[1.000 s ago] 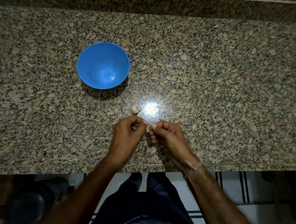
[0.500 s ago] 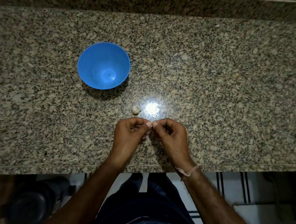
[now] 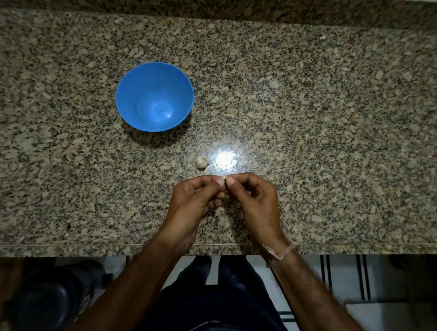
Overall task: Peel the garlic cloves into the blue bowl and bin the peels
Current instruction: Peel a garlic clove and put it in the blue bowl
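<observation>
From the head view we look down on a speckled stone counter, brown, grey and black. At 12 o'clock a strip of the same stone stands up along the back. A bright spot of light shines on the counter near the middle. At 6 o'clock, past the counter's edge, we see a white floor with dark stripes and dark trousers. At 7 o'clock there is a dark round thing; we cannot tell what it is.

The blue bowl sits upright on the counter with its open side up, at 10 o'clock from the hands. We see nothing in it.

A garlic lump lies on the counter at 5 o'clock from the bowl, just beside the bright spot. It looks round, so we cannot tell its long way.

The left hand and the right hand meet over the counter's near side. Both have curled fingers, and their thumbs and first fingers pinch a small garlic bit between them. Only a pale speck of it shows, so we cannot tell which way it points. The right wrist wears a thin band.
</observation>
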{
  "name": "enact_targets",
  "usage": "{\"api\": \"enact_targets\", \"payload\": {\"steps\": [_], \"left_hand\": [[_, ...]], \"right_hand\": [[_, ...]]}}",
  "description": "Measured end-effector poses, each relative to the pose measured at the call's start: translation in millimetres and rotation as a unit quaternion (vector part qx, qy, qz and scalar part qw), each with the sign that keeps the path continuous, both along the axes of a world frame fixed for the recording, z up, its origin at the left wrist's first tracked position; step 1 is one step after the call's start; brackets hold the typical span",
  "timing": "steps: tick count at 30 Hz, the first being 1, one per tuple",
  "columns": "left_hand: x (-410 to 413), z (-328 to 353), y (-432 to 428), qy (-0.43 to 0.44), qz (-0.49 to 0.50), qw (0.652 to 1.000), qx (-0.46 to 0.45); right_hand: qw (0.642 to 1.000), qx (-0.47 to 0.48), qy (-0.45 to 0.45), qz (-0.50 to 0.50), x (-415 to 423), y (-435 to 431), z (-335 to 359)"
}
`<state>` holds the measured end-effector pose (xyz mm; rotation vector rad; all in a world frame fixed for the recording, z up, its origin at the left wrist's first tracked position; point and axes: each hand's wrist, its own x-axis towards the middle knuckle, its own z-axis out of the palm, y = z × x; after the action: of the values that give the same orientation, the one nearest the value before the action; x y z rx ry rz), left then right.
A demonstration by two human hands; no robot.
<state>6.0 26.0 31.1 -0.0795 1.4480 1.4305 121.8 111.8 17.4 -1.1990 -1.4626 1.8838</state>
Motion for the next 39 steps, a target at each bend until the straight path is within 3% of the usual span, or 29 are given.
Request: {"api": "enact_targets", "payload": {"steps": [4, 7, 11, 15, 21, 23, 27, 32, 39], "left_hand": [[3, 1, 3, -0.005, 0.003, 1.000, -0.007], [4, 2, 5, 0.047, -0.008, 0.998, -0.029], [1, 0, 4, 0.226, -0.091, 0.969, -0.046], [0, -1, 1, 0.345, -0.157, 0.923, -0.059], [-1, -5, 0, 0.432, -0.210, 0.876, -0.045], [-1, -7, 0, 0.414, -0.205, 0.885, -0.057], [-3, -14, -2, 0.397, -0.168, 0.898, -0.090], [-9, -13, 2, 0.399, -0.153, 0.902, -0.054], [-15, -16, 2, 0.500, -0.206, 0.840, -0.046]], "right_hand": [[0.999, 0.031, -0.008, -0.002, -2, -1, 0], [1.000, 0.025, -0.008, -0.007, -4, -3, 1], [0.994, -0.105, 0.004, -0.034, -5, -7, -3], [0.970, -0.235, 0.007, -0.062, -6, -8, -10], [0.935, -0.342, 0.026, -0.093, -7, -6, -13], [0.941, -0.322, 0.021, -0.099, -7, -3, -12], [0.989, -0.134, -0.048, -0.042, -1, 2, -17], [0.992, 0.022, -0.118, 0.025, 0, 4, -19], [0.977, 0.105, -0.162, 0.094, 1, 9, -15]]}}
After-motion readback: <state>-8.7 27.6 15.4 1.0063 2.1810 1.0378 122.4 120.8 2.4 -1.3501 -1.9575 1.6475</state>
